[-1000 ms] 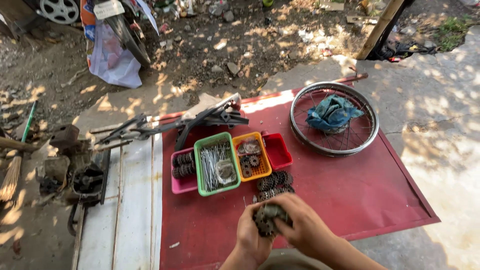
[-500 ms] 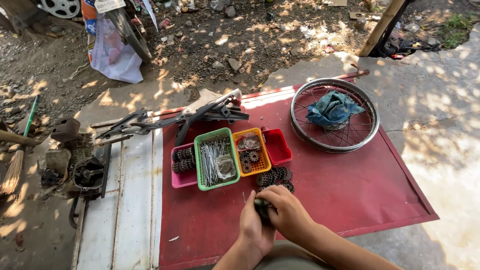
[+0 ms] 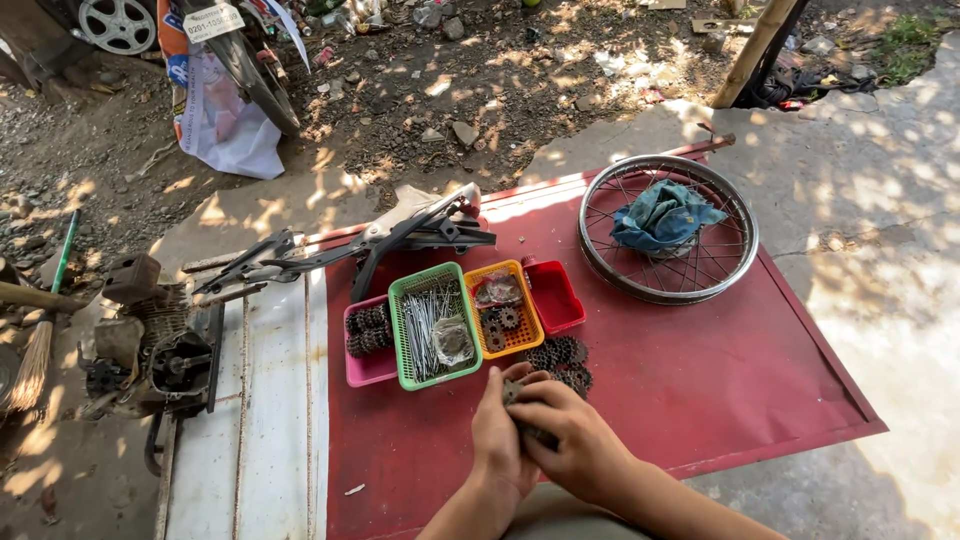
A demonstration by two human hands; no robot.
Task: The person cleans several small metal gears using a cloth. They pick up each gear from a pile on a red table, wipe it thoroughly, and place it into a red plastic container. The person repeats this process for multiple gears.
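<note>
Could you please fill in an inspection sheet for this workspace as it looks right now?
Surface: red panel lying on the ground, white board beside it.
Job's things: small dark sprocket between both hands; loose sprockets just beyond.
Clutter: pink tray of sprockets, green tray of spokes, orange tray, red tray, spoked rim with blue rag, black frame, engine.
Hands: left hand and right hand both closed on the sprocket.
Cables: nothing seen.
Surroundings: dirt, stones, litter, white bag.
</note>
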